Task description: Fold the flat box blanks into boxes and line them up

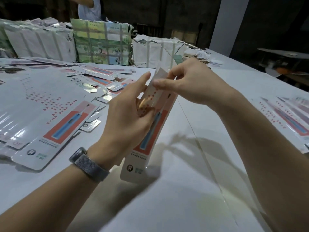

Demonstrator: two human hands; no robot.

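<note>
- The person is working one box blank (pixel 151 131) between both hands above the white worktop (pixel 192 190); it is standing on end, tilted, its lower edge near or touching the surface.
- The left hand (pixel 130 113) is cradling the blank's middle, fingers (pixel 142 81) mostly straight along its side with the lower ones curling round the card.
- The right hand (pixel 192 82) is pinching the top flap (pixel 160 74), thumb and forefinger closing on it.
- Judging by this, the blank is only partly formed: the tube looks opened, while the end flaps are not yet tucked.
- Much seems left: loose flat blanks (pixel 55 114) are lying spread to the left, more (pixel 287 116) to the right, and no finished boxes are showing in a line.
- At the back, torn wrapped bundles (pixel 102 42) are sitting on the worktop; what they are holding I cannot tell for certain.
- A second person (pixel 88 7) is standing behind them.
</note>
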